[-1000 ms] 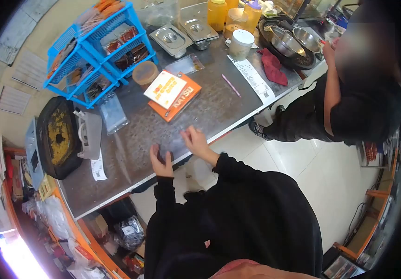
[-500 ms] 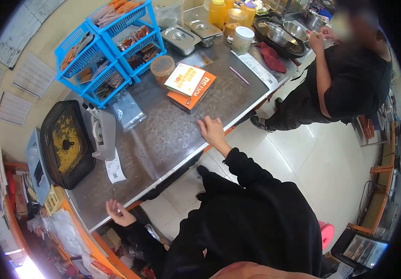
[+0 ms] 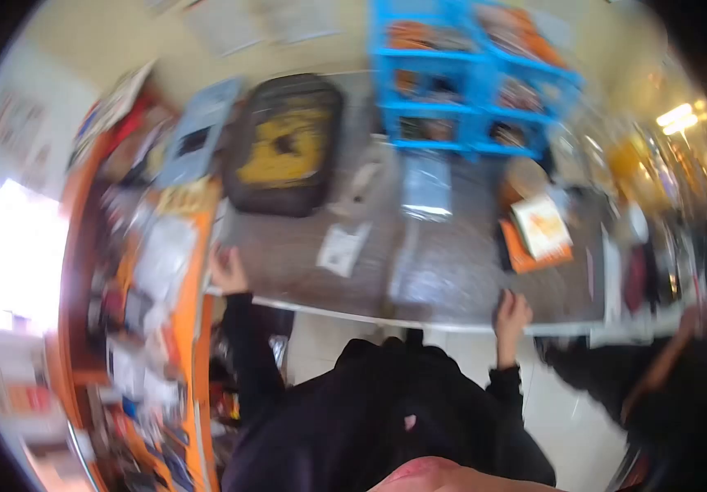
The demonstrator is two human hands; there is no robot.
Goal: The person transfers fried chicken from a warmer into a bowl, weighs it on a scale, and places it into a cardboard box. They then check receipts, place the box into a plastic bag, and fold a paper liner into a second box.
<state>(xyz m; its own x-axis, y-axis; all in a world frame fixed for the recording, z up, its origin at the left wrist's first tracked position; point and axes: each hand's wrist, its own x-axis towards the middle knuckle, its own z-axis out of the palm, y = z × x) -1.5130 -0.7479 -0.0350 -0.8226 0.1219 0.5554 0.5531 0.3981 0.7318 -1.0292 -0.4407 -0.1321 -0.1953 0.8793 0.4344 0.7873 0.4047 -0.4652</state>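
Note:
My left hand (image 3: 229, 271) is at the table's left front corner, fingers apart and holding nothing. My right hand (image 3: 514, 314) rests at the front edge of the dark table (image 3: 443, 279), its fingers loosely bent with nothing in them. Just beyond it lies an orange box (image 3: 540, 261) with a white and orange box (image 3: 543, 227) on top. A white printed slip (image 3: 343, 248) lies between my hands, farther in. Behind that slip stands a black tray (image 3: 243, 176) with a yellow patch. The view is smeared by motion.
Blue stacked baskets (image 3: 431, 104) with packets stand at the back, a clear plastic packet (image 3: 426, 187) before them. A round tub (image 3: 525, 179) is behind the boxes. An orange-edged shelf (image 3: 197, 361) with clutter runs along my left. At right is another person's arm (image 3: 656, 373).
My view has swung left, so the table now lies straight across and the co-worker is at the far right edge. My right hand has drawn back to the table's front edge.

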